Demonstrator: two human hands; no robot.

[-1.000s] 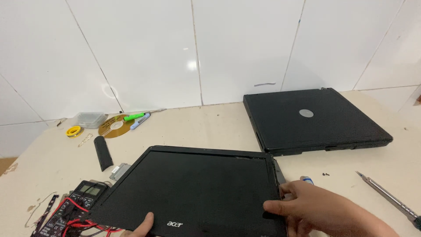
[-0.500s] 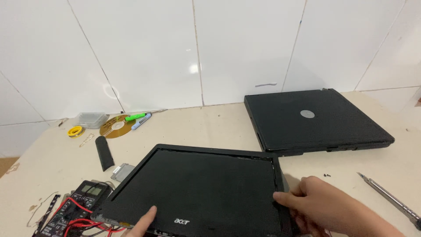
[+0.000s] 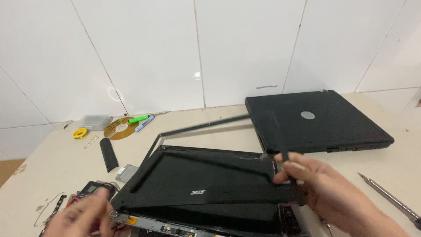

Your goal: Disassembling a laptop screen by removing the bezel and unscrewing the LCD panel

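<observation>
Two hands on the screen frame (image 3: 197, 184), lower centre: right hand (image 3: 324, 186) pinching its corner, left hand (image 3: 81, 215) blurred, grip unclear; frame half lifted off laptop (image 3: 210, 219); next: free remaining edge gently.

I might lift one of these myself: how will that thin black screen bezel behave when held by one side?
Probably floppy: the bezel is a thin open frame, raised off the laptop by the right hand. Likely light, since fingertips carry it. Possibly fragile; its far strip looks very slender.

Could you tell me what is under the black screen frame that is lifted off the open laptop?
Under the black screen frame lies the dark screen panel, with a strip of metal edge at the front. The right hand covers the right corner.
</observation>
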